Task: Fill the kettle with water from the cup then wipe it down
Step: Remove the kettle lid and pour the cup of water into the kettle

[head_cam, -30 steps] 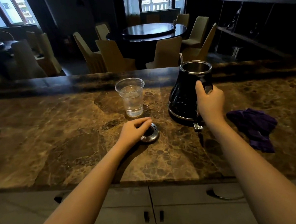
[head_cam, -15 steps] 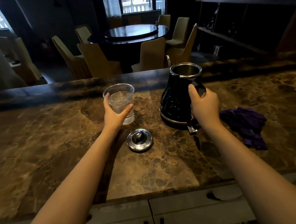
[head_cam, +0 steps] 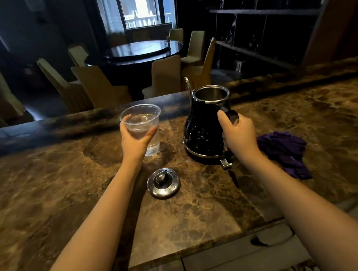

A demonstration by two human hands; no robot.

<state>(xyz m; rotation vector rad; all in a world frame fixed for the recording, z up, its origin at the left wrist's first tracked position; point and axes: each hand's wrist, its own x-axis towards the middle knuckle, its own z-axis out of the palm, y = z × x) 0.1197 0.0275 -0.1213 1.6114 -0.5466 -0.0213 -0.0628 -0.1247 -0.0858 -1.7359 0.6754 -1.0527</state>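
A black kettle with a steel rim stands upright on the brown marble counter, its top open. My right hand grips its handle. To its left, my left hand is wrapped around a clear plastic cup partly full of water; whether the cup rests on the counter I cannot tell. The round metal kettle lid lies flat on the counter in front, between my arms. A crumpled purple cloth lies to the right of the kettle.
The counter's near edge runs above white cabinet fronts with dark handles. Beyond the raised far ledge stand a round dark table with several chairs and a dark shelf unit at right.
My left hand left the lid on the counter, moved up to the cup and closed around it. The right hand stayed on the kettle handle. The view shifted.
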